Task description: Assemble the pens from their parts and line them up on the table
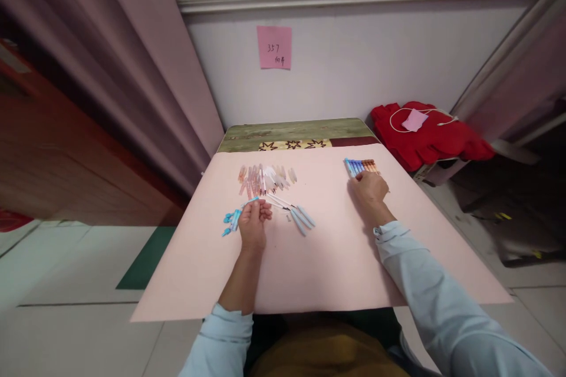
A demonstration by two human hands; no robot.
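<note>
Left hand [253, 221] rested on pink sheet [336, 259], fingers curled around small blue pen part [248, 202]. Blue caps [230, 222] lay just left of it. Pale pen barrels [265, 178] heaped beyond, toward far edge. Right hand [369, 189] lay palm down, fingers touching near end of neat row of finished pens [360, 166] at far right; grip unclear. Red cloth [428, 135] lay off table, far right.

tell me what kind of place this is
Probably a makeshift workstation in a plain room: a small table covered with pink paper, pen parts sorted into piles, a numbered pink sticky note on the wall, tiled floor.
</note>
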